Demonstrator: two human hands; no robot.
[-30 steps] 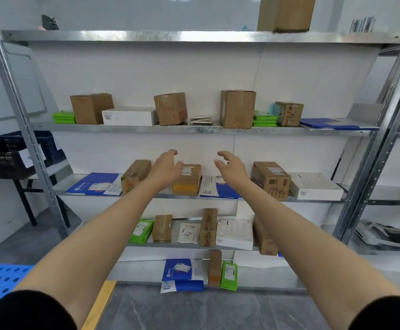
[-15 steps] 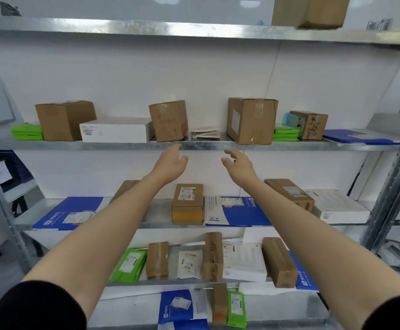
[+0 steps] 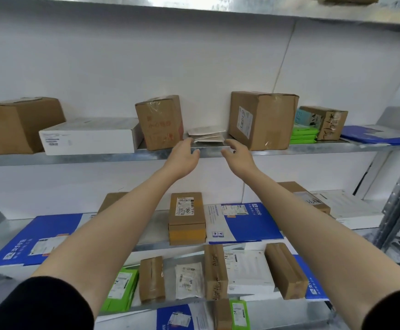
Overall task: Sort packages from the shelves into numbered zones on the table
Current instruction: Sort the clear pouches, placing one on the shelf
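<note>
Both my arms reach up to the metal shelf (image 3: pixel 113 156) at chest height. My left hand (image 3: pixel 182 158) and my right hand (image 3: pixel 238 157) are open, fingers loosely spread, at the shelf's front edge. Just beyond them lies a small stack of flat white mailers (image 3: pixel 207 134), between a taped brown box (image 3: pixel 159 122) on the left and a larger brown box (image 3: pixel 262 120) on the right. Neither hand holds anything, and I cannot tell whether the fingertips touch the mailers.
The same shelf carries a white flat box (image 3: pixel 87 136), a brown carton (image 3: pixel 15 123), green mailers (image 3: pixel 304 135), a small marked box (image 3: pixel 326 121) and blue envelopes (image 3: pixel 379 136). Lower shelves hold a small brown box (image 3: pixel 186 217), blue-white mailers (image 3: pixel 238 222) and several more parcels.
Both hands have risen from the lower shelf level to the front edge of the shelf with the white mailers. The view has moved closer and tilted upward.
</note>
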